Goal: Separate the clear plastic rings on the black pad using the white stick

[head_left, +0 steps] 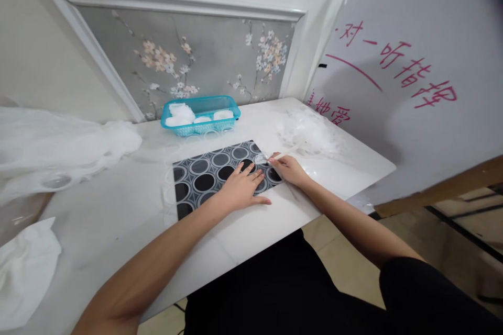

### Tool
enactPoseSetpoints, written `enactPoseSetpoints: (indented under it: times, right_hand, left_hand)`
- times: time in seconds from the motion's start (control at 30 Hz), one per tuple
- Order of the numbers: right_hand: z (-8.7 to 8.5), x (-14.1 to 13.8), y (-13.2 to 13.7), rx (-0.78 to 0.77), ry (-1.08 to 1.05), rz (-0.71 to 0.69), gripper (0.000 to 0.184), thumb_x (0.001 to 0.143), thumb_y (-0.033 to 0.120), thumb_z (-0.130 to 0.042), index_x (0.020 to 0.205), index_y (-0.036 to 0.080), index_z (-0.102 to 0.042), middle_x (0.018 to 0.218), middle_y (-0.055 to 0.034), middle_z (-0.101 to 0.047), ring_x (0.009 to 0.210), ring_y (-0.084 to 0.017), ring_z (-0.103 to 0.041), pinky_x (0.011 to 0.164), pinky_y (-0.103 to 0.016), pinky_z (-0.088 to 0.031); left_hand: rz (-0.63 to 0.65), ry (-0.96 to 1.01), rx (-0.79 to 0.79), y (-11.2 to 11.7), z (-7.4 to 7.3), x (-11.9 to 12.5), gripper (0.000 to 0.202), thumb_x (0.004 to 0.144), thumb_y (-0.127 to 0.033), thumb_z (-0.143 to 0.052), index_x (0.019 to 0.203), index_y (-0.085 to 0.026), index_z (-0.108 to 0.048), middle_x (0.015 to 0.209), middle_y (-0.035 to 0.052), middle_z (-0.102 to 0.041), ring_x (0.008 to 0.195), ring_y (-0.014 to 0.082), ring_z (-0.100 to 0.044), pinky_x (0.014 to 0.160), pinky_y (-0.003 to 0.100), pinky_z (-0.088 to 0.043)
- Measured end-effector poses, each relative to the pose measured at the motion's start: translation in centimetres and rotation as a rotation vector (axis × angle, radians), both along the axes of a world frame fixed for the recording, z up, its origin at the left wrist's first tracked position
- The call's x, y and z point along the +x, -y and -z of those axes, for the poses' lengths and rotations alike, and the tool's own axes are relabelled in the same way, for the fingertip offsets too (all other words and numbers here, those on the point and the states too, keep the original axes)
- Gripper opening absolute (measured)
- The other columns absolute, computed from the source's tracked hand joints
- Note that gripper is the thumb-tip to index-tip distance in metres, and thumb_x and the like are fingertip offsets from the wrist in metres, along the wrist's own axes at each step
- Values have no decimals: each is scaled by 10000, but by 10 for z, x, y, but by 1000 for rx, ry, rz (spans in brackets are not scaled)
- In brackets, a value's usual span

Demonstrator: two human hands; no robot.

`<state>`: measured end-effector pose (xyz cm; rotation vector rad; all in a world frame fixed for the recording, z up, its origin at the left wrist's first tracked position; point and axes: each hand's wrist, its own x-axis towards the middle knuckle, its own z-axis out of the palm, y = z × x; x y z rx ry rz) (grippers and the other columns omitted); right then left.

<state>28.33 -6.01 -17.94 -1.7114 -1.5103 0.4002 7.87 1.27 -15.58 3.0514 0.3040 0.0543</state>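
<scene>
Turquoise slotted plastic basket (200,115) with white round pads (223,114) stands at the white table's (118,209) rear. Clear plastic scrap heap (308,131) lies right; red-lettered whiteboard (412,104) leans beside it.

There were two hands in the middle of the frame, a left hand (241,188) and a right hand (288,169). There was one thin stick (280,155), one mat (204,178), one table (118,209) and one blue basket (200,128). One heap of clear plastic (308,131) lay right of the middle. One whiteboard (412,131) stood at the right. Two cloths lay at the left, a thin cloth (58,141) and a crumpled cloth (23,272).
</scene>
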Motion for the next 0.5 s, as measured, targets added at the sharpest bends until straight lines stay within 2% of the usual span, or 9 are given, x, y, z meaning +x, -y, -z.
enactPoseSetpoints:
  times: [0.07,0.23,0.33,0.43,0.5]
  right_hand:
    - [-1,0,0,6,1,-8,428,911,494,-410,727,168,-616,749,-40,-653,734,-172,-586,656,-255,-439]
    - [-2,0,0,51,16,-42,355,931,438,-403,869,178,-637,869,-50,-678,808,-183,-618,749,-287,-462]
    - [2,-5,3,81,171,-47,309,943,367,-405,895,189,-652,941,-69,-700,938,-221,-612,872,-360,-447]
    - [3,-10,3,112,490,-73,215,911,239,-461,922,221,-675,1005,-60,-717,1193,-276,-481,1070,-474,-265]
    - [-3,-5,-5,100,648,-71,216,872,162,-490,949,238,-677,954,-52,-732,1241,-278,-427,1110,-504,-167]
  left_hand:
    - [10,10,-8,-3,-1,0,837,790,-757,-388,1374,-163,-462,1433,97,-440,1393,334,-258,1140,521,-114]
    - [31,29,-34,-10,3,-1,840,772,-773,-397,1389,-205,-443,1435,77,-442,1381,334,-281,1134,516,-125]
    - [37,33,-37,-11,5,-2,861,759,-784,-401,1384,-194,-450,1431,83,-446,1379,341,-281,1134,516,-120]
    - [43,25,-38,-8,1,-1,946,695,-820,-443,1376,-164,-456,1442,109,-426,1367,361,-295,1131,516,-127]
    - [41,15,-36,-5,-3,0,995,650,-840,-468,1366,-149,-465,1437,123,-431,1360,368,-306,1134,512,-125]
